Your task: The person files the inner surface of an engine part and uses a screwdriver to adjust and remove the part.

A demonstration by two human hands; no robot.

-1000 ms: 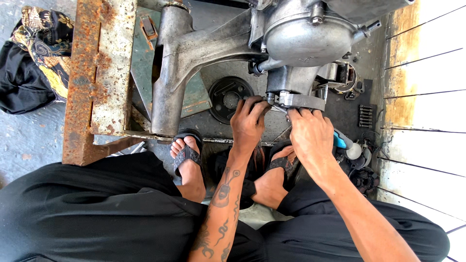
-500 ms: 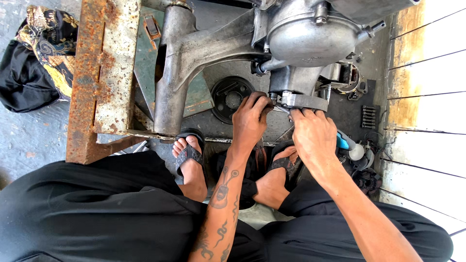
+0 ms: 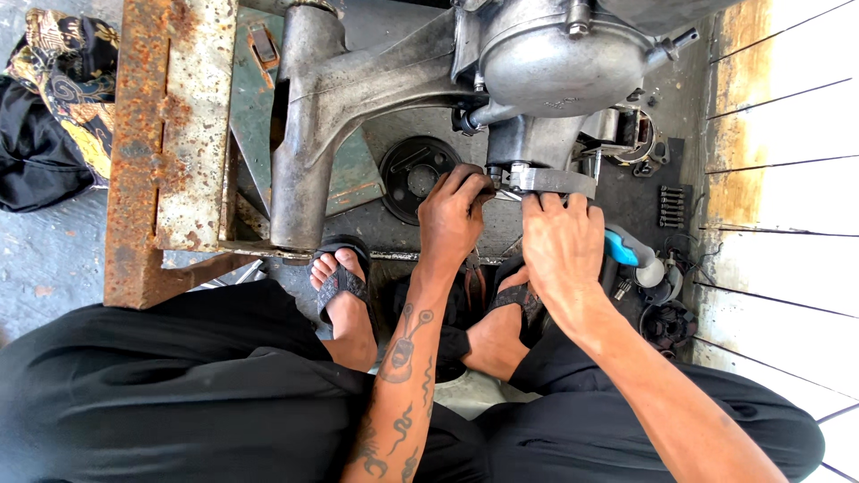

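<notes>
A grey metal scooter engine [image 3: 501, 80] with a long swing arm rests on a rusty steel stand [image 3: 165, 143]. My left hand [image 3: 455, 215] pinches a small metal part just under the engine's lower housing, at the left end of a grey clamp band [image 3: 555, 181]. My right hand [image 3: 562, 246] presses its fingertips against that same band from below. What sits between the fingers of either hand is hidden. Both my feet in black sandals [image 3: 340, 284] stand below the hands.
A black round disc [image 3: 416, 174] lies on the floor under the engine. A blue-handled tool [image 3: 626, 249], a set of sockets [image 3: 673, 207] and small engine parts lie to the right by a white tiled wall [image 3: 787, 179]. Patterned cloth [image 3: 54, 98] lies at the far left.
Both hands stay at the clamp under the engine; the fingers have shifted only slightly. The view has drifted a little.
</notes>
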